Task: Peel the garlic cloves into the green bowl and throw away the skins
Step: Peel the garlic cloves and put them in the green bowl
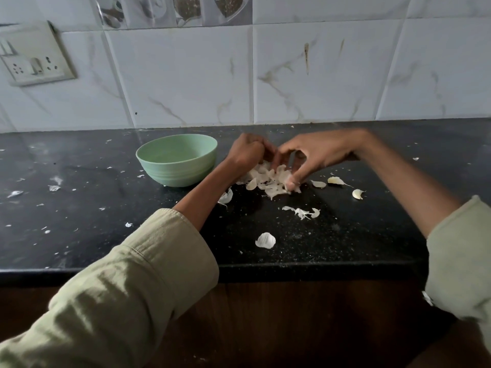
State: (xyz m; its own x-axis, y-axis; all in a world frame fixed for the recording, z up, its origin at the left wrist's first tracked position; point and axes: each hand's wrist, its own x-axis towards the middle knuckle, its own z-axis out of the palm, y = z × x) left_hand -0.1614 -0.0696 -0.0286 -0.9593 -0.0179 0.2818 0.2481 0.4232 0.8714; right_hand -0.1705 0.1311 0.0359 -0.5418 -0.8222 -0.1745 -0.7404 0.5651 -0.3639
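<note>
A black countertop (79,235) is seen running the whole width of the view, backed by a white tiled wall (186,75) and cut off at both sides. Broad bare stone, dusted only with flecks, is left toward the left edge and along the front edge. The green bowl (176,162) is set toward the back edge, left of centre; its visible inside looks bare, though the near floor is hidden by its rim. Just right of it, a heap of garlic skins (268,179) is gathered mid-counter. The left hand (247,152) is curled over the heap's back; what it grips is hidden by its own fingers. The right hand (316,155) is arched over the heap, fingertips pressed down into the skins, thumb and forefinger bent toward each other; whether anything is pinched cannot be told. Right of the heap, three garlic cloves (336,180) are scattered well apart. A single loose skin (265,240) is lying near the front edge. A socket plate (34,54) is mounted on the wall's left.
</note>
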